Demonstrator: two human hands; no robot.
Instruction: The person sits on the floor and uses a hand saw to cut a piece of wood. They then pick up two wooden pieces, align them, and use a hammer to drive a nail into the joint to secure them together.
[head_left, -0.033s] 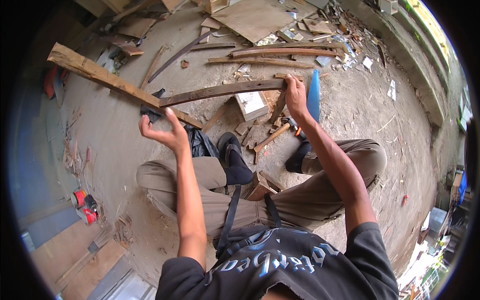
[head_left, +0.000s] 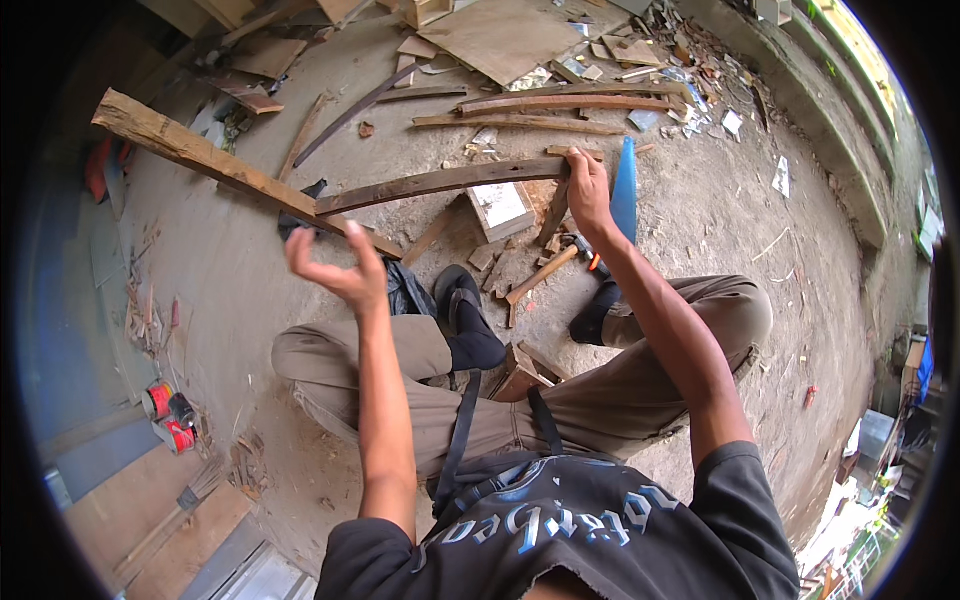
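My right hand (head_left: 588, 190) is closed round the right end of a dark, narrow wooden strip (head_left: 440, 183). The strip's left end meets a thick, rough timber (head_left: 200, 150) that slants across the left side; I cannot tell if they are joined. Just below that meeting point, my left hand (head_left: 345, 275) is raised with thumb and fingers apart, holding nothing. Beneath the strip stands a wooden block with a white top (head_left: 500, 210). A hammer (head_left: 543, 274) lies in front of my right foot, and a blue saw blade (head_left: 624, 190) is beside my right wrist.
Several wooden strips (head_left: 570, 103) lie farther off, near a flat board (head_left: 500, 40). A black plastic bag (head_left: 408, 290) is by my left foot. Red cans (head_left: 165, 410) stand at the left. Concrete steps (head_left: 800, 120) edge the right side, and scraps litter the floor.
My left hand has shifted slightly to the right, and its fingers are now blurred. The right hand keeps its hold on the wooden strip.
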